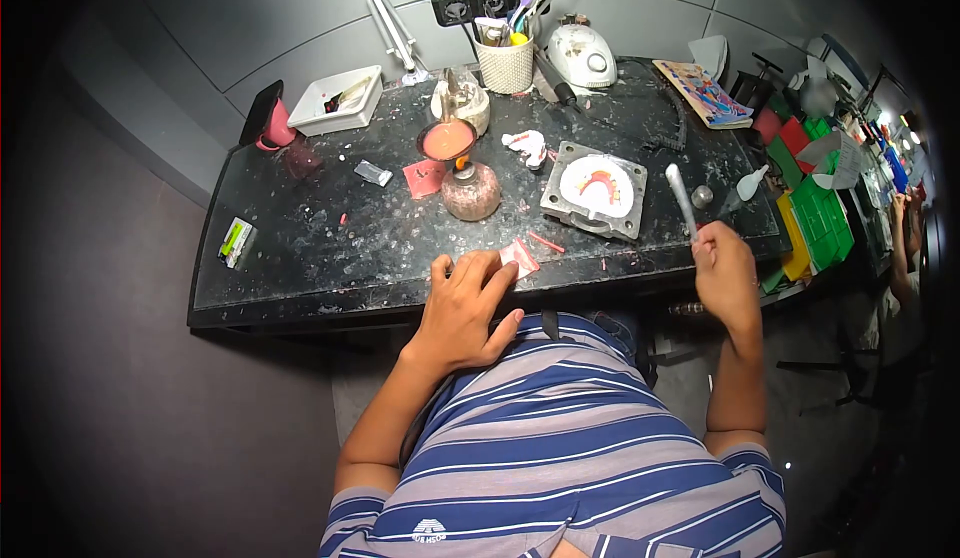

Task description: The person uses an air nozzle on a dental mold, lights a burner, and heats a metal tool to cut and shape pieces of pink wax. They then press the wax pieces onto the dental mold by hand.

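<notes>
My left hand (466, 303) lies at the front edge of the black bench, thumb apart and fingers spread. One fingertip presses on a small pink-and-white piece (519, 256), and a thin pink strip (546, 243) lies beyond it. My right hand (726, 268) is closed around the lower part of a slim pale-handled tool (680, 198), held tilted above the right of the bench; its working end cannot be made out. Between the hands stands a grey metal flask (632, 223) with pink denture wax and teeth (603, 186) set in white plaster.
A round burner (471, 194) with a small flame stands under a pan of pink material (447, 140). Behind are a white tray (310, 123), a tool cup (506, 66) and a white machine (583, 56). A dental model (526, 146) and a squeeze bottle (750, 184) also stand here.
</notes>
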The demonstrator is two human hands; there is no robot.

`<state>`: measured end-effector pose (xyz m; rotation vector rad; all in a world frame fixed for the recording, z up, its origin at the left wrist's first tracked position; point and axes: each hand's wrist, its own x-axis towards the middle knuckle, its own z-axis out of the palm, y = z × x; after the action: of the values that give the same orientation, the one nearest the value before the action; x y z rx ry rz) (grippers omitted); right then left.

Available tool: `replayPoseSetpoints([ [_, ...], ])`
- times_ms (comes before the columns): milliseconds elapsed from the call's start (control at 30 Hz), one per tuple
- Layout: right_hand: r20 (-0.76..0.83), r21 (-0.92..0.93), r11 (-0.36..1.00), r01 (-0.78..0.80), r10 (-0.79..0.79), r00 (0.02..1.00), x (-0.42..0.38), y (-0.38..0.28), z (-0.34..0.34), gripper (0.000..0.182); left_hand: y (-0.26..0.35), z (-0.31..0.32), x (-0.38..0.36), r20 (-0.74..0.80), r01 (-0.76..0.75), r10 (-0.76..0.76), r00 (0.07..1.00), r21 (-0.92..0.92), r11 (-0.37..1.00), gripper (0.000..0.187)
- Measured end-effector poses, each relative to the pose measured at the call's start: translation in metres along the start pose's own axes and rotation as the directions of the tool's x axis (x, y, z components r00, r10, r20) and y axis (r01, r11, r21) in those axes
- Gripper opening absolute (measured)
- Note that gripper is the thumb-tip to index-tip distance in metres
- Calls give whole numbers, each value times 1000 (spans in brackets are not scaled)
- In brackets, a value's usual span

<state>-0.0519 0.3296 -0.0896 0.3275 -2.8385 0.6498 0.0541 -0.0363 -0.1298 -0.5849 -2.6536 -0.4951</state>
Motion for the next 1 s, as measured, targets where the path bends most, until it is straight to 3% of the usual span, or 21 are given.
replayPoseSetpoints([
  [67, 43, 499, 858, -122, 116, 992, 4, 0, -5, 3, 2, -1, 1, -49, -21, 22, 999, 19, 1000, 59],
  [100, -24, 776, 630, 12, 11, 1000, 4, -6, -1, 3, 3, -2, 2, -49, -19, 20, 999, 17, 1000, 59],
  [133, -22, 776, 631, 9, 13, 1000, 3, -17, 3, 3, 4, -2, 4, -31, -25, 26, 999, 12, 1000, 60],
  [200, -146, 910, 384, 158, -59, 988, 4, -45, 13, 7, 6, -2, 5, -13, -34, 34, 999, 11, 999, 60],
  [267, -87, 936, 323, 136, -161, 983, 4, -60, 26, 10, 9, 0, 6, 22, -27, 26, 999, 16, 1000, 62],
  [333, -41, 916, 388, 105, -168, 985, -2, -84, 40, 11, 8, 2, 6, 39, -12, 12, 999, -6, 1000, 63],
  [400, -136, 779, 547, 307, -330, 934, 4, -92, 55, 14, 8, 2, 7, -6, -13, 13, 1000, -29, 999, 63],
  [433, -81, 814, 530, 237, -301, 950, 2, -101, 59, 17, 7, 1, 8, -4, -13, 13, 1000, -28, 1000, 63],
  [467, -140, 711, 593, 378, -407, 903, 5, -103, 62, 19, 7, 1, 10, 4, -27, 27, 1000, -12, 1000, 64],
  [533, -164, 679, 622, 390, -389, 906, 0, -117, 67, 18, 6, 1, 9, 12, -38, 38, 999, 5, 999, 64],
  [667, -278, 587, 588, 556, -498, 821, 3, -119, 84, 18, 3, 5, 8, 51, -41, 40, 998, 24, 999, 65],
  [733, -315, 525, 529, 667, -607, 730, 5, -117, 90, 19, 4, 4, 8, 44, -44, 43, 998, 25, 999, 66],
  [833, -273, 512, 555, 655, -618, 737, 5, -113, 95, 18, 7, 3, 7, -19, -33, 34, 999, 23, 999, 66],
  [1000, -255, 475, 561, 678, -650, 716, 6, -112, 98, 16, 5, 4, 4, 50, -35, 36, 998, -7, 999, 73],
])
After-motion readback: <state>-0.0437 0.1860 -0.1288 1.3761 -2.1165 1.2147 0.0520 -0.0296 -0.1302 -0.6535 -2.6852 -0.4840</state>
